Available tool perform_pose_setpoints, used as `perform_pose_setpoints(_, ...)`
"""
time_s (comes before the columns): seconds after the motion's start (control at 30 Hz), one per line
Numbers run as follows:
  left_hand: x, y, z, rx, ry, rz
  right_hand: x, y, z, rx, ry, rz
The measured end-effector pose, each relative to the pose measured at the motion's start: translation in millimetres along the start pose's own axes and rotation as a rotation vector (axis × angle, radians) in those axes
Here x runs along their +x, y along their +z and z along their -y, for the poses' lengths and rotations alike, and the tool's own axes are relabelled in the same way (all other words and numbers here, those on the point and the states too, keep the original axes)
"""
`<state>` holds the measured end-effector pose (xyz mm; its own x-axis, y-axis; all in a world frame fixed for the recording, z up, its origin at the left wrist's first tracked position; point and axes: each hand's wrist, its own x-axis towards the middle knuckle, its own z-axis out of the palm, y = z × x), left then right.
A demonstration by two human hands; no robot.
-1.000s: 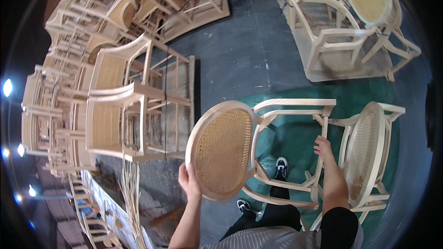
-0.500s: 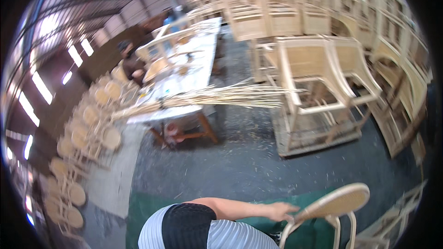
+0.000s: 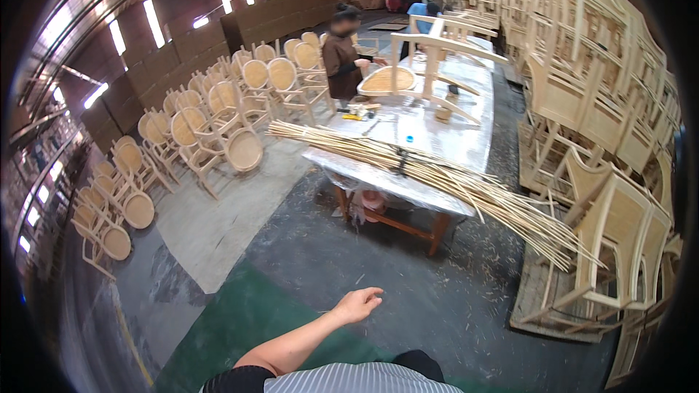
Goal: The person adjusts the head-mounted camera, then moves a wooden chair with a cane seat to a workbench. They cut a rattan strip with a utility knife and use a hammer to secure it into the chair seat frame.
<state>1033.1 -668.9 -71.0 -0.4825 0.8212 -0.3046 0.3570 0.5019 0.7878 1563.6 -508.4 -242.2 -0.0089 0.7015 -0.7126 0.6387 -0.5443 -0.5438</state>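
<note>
My left hand reaches out in front of my body above the dark floor. Nothing is in it, and its fingers are loosely bent, with a fingertip and the thumb apart. My right hand is out of view; only a black sleeve shows at that side of my striped top. Beyond my hand, a long bundle of thin cane sticks, tied with a dark band, lies across the near end of a plastic-covered table.
Rows of round-backed chairs stand on the left. Wooden chair frames are stacked high on the right. A person in brown works at the table beside a chair frame; someone in blue is farther back. A green mat lies near me.
My view has swung to the right-hand chair's left, so the round-backed chair near my left hand has left the picture. The hand is now in front of me, over the floor.
</note>
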Motion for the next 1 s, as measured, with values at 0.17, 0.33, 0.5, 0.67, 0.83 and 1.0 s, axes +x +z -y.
perform_pose_setpoints(0.17,50.9,-94.0,78.6,-0.222,0.003,-0.168,81.6,72.6,186.5,0.001,-0.097,0.010)
perform_pose_setpoints(0.33,22.8,-186.8,207.6,-0.098,-0.408,-0.328,117.4,235.7,359.7,-0.137,-0.142,0.057)
perform_pose_setpoints(0.5,-102.3,-230.5,307.3,0.327,-0.941,0.066,125.8,424.0,509.7,-0.644,-0.305,0.265)
perform_pose_setpoints(0.67,-141.9,-301.4,351.6,-0.632,-1.637,-0.337,97.3,638.3,648.7,-0.872,-0.639,0.463)
perform_pose_setpoints(0.83,-73.3,-403.5,443.1,-0.889,-1.504,-0.469,64.6,809.2,745.4,-0.908,-0.905,0.410)
perform_pose_setpoints(1.0,11.4,-596.7,540.7,-0.889,-1.200,-0.684,5.1,928.4,766.8,-1.243,-0.932,0.810)
